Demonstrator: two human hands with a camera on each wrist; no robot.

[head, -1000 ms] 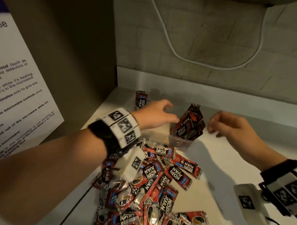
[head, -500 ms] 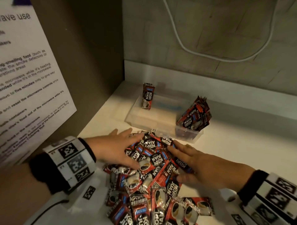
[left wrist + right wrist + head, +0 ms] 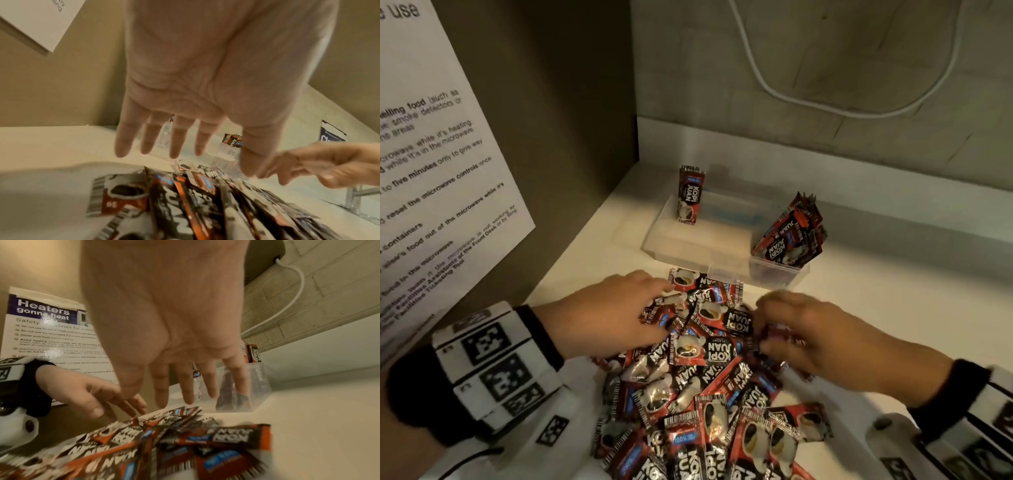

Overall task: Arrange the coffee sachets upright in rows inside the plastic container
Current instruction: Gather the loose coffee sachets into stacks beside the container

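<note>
A heap of red-and-black coffee sachets (image 3: 702, 383) lies on the white counter (image 3: 893, 325). Behind it stands the clear plastic container (image 3: 688, 246). One sachet (image 3: 691, 195) stands upright in its far left corner, and a leaning bunch of sachets (image 3: 791, 236) fills its right end. My left hand (image 3: 654, 308) rests on the heap's left side with fingers straight and spread (image 3: 179, 151). My right hand (image 3: 767, 325) touches the heap's right side, fingers extended downward (image 3: 185, 394). Neither hand plainly holds a sachet. Both hands are blurred.
A laminated microwave notice (image 3: 431, 171) hangs on the brown side panel at left. A white cable (image 3: 825, 102) loops across the brick wall behind. The counter ends at the wall just past the container. Bare counter shows right of the heap.
A second ago both hands were up at the container. They dropped onto the heap, and since half a second ago they have drawn closer together over its far part.
</note>
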